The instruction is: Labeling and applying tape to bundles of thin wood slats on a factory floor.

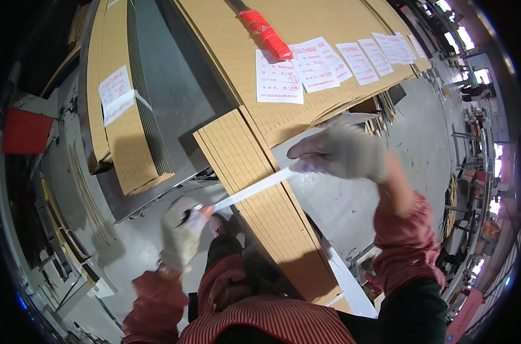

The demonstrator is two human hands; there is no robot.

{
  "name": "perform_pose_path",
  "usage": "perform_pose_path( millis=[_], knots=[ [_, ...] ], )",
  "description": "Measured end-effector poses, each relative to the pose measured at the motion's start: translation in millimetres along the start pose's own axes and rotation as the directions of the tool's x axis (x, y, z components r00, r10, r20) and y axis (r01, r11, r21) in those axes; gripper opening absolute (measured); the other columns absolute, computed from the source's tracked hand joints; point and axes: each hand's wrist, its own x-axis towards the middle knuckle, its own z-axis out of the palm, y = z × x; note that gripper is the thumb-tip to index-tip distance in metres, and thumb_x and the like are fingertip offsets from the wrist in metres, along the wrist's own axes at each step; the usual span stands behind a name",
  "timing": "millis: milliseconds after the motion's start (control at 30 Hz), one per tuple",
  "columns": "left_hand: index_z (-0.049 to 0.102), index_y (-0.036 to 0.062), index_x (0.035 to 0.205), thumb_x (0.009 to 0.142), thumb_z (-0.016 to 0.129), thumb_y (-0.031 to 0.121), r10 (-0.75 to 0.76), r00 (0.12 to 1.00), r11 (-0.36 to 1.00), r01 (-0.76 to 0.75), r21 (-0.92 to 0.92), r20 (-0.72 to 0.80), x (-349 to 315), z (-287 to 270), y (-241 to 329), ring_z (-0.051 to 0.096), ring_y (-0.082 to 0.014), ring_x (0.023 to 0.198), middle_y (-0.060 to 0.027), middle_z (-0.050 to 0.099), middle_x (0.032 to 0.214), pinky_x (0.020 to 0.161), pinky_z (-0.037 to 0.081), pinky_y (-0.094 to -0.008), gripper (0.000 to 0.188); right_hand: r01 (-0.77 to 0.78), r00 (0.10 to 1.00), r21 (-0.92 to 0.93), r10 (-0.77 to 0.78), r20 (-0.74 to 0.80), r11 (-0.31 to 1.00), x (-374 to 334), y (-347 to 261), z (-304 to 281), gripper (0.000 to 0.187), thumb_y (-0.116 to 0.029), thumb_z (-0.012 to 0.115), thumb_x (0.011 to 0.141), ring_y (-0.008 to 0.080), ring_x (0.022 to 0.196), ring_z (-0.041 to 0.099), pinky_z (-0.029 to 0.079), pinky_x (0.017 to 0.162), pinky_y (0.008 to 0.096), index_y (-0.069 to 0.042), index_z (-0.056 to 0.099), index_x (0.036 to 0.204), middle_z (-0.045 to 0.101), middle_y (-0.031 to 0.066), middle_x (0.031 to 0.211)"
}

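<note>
A flat white plastic strap [252, 189] is held taut betw. gloved left hand [180, 232] & gloved right hand [343, 152], both pinched shut, apparently to band the tall brown corrugated-cardboard stack [254, 189].

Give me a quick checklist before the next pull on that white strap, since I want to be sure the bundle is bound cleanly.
1. Left hand in a pale work glove pinches one end of the flat white plastic strap: ok.
2. Right hand, also gloved, grips the other end: ok.
3. Strap runs straight and taut between the hands, no twist showing: ok.
4. Strap lies across the top of the stack of brown corrugated cardboard sheets: ok.
5. Strap passes all the way under the stack: cannot tell, underside hidden.
6. Red cylindrical tool and white paper labels lie away from the strap: ok.
</note>
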Motion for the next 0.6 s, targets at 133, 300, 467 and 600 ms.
perform_pose_path(
  millis=[133, 300, 467, 600],
  knots=[
    [0.063, 0.0047, 0.090, 0.080, 0.069, 0.013, -0.257, 0.935, 0.881, 0.331, -0.338, 0.246, 49.0, 57.8, -44.3, 0.056, -0.0085, 0.066, -0.0032, 0.062, 0.079, 0.054, 0.043, -0.0214, 0.014, -0.077, 0.996, 0.655, 0.027, 0.087, 0.751, 11.7, 118.9, 106.8, 0.066, -0.058, 0.060, 0.081, 0.0188, 0.086, 0.060, 0.047, 0.077, 0.0331, 0.002, 0.063, 0.109, 0.068, 0.0135, 0.096],
    [0.062, 0.0044, 0.108, 0.079, 0.068, 0.048, -0.021, 0.972, 0.979, 0.068, -0.192, 0.235, 54.6, 65.2, -167.9, 0.062, -0.0157, 0.082, -0.0097, 0.066, 0.094, 0.061, 0.049, -0.0280, 0.053, -0.012, 0.975, 0.946, 0.214, -0.061, 0.325, 12.0, 59.2, 131.4, 0.082, -0.057, 0.064, 0.078, 0.0195, 0.100, 0.057, 0.045, 0.087, 0.0304, 0.005, 0.044, 0.128, 0.059, 0.0150, 0.115],
    [0.061, 0.0039, 0.110, 0.085, 0.064, 0.034, -0.516, 0.761, 0.788, 0.602, -0.132, 0.392, 60.6, 23.9, -126.1, 0.062, -0.0148, 0.075, -0.0074, 0.065, 0.094, 0.055, 0.050, -0.0273, 0.039, -0.336, 0.825, -0.198, 0.187, -0.533, 0.921, 10.2, -81.3, 118.2, 0.100, -0.041, 0.075, 0.065, 0.0389, 0.110, 0.049, 0.041, 0.094, 0.0431, 0.004, 0.024, 0.139, 0.042, 0.0307, 0.126],
    [0.066, 0.0020, 0.096, 0.085, 0.059, 0.012, -0.009, 0.970, 0.975, 0.063, -0.213, 0.244, 31.4, 2.6, -13.2, 0.064, -0.0142, 0.070, -0.0102, 0.067, 0.086, 0.057, 0.051, -0.0264, 0.017, -0.522, 0.766, -0.216, 0.341, -0.545, 0.825, 6.4, -75.2, 132.2, 0.098, -0.031, 0.073, 0.065, 0.0456, 0.114, 0.044, 0.038, 0.095, 0.0496, 0.004, 0.021, 0.140, 0.036, 0.0377, 0.127]
  ],
)
